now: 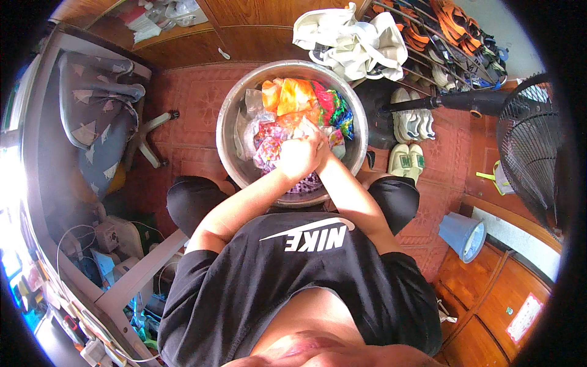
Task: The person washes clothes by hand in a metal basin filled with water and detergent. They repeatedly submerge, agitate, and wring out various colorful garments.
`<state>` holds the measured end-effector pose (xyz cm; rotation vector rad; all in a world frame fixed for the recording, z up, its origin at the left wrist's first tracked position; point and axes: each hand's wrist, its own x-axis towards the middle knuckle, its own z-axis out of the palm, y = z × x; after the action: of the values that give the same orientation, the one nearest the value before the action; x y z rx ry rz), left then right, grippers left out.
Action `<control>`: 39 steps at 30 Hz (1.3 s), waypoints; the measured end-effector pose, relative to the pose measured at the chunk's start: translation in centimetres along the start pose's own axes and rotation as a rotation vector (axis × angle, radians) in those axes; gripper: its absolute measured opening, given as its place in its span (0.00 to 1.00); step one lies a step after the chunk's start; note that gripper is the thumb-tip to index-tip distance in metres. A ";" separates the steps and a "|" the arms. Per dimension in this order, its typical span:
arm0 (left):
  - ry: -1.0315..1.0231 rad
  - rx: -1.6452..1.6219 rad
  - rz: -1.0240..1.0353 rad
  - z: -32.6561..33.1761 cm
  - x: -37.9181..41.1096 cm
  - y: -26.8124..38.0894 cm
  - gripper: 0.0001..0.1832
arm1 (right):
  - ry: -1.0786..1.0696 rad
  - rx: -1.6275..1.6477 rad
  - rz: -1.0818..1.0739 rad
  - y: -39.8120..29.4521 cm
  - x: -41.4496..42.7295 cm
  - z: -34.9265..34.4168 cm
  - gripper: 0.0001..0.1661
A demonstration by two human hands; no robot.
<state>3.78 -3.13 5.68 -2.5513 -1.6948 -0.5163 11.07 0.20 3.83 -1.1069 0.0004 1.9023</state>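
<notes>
A large round metal basin [223, 137] stands in front of me, holding wet-looking fabrics. Orange cloth [296, 95] lies at its far side, with red cloth [323, 102] and blue-green cloth [341, 117] to the right. Floral pink fabric [268, 149] and purple checked fabric [306, 184] lie nearer to me. My left hand [296, 157] and my right hand [321, 142] are pressed together over the middle of the basin; which arm each belongs to is judged by overlap only. A small pale bit of cloth [303, 126] shows at the fingertips. The fingers are partly hidden and overexposed.
White bags [355, 43] sit beyond the basin beside a shoe rack [419, 73]. Shoes [406, 158] and a black fan [527, 137] are at right, with a blue bin [461, 236] nearer. A chair with a patterned cover [98, 101] stands at left.
</notes>
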 end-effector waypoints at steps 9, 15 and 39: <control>-0.179 -0.324 -0.370 -0.1 4.8 -3.8 0.18 | 0.201 -0.922 -0.496 -2.2 2.9 -0.6 0.21; -0.409 -0.257 -0.417 5.8 2.3 -6.7 0.19 | 0.272 -1.973 -0.563 -0.3 5.3 -2.0 0.15; 0.033 -0.178 -0.049 0.3 -0.4 0.0 0.11 | -0.147 -1.704 -0.998 -0.8 -2.5 -1.2 0.14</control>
<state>3.72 -3.42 5.24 -2.6075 -1.7795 -0.7409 12.92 -1.61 5.17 -1.4268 -2.0989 0.7073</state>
